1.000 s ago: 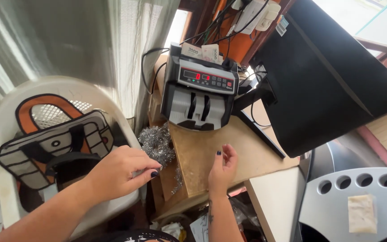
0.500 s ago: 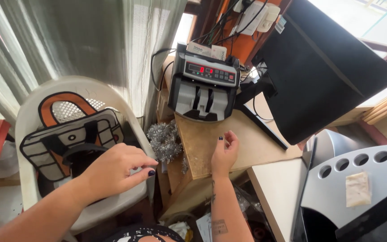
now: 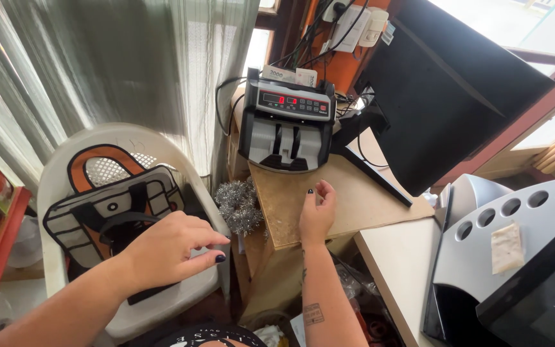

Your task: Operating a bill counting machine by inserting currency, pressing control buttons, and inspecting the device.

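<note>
Brown, rough-grained chipboard desk (image 3: 348, 199) lies under the right hand (image 3: 317, 212), whose fingers curl loosely, empty. Just beyond it sits a boxy grey plastic banknote counter (image 3: 287, 128), its long axis crosswise, mouth facing the hand. Left hand (image 3: 168, 247), open and holding nothing, hovers over a white plastic chair (image 3: 181, 295) beside crinkly silver tinsel (image 3: 237, 205).

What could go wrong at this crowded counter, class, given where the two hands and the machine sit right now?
1. The right hand rests on the wooden board near its front edge; leaning there might tip the board, which overhangs its stand.
2. The money counter sits close to the board's left corner, so a nudge could push it off.
3. The left hand hovers beside the tinsel, which could snag fingers.
</note>
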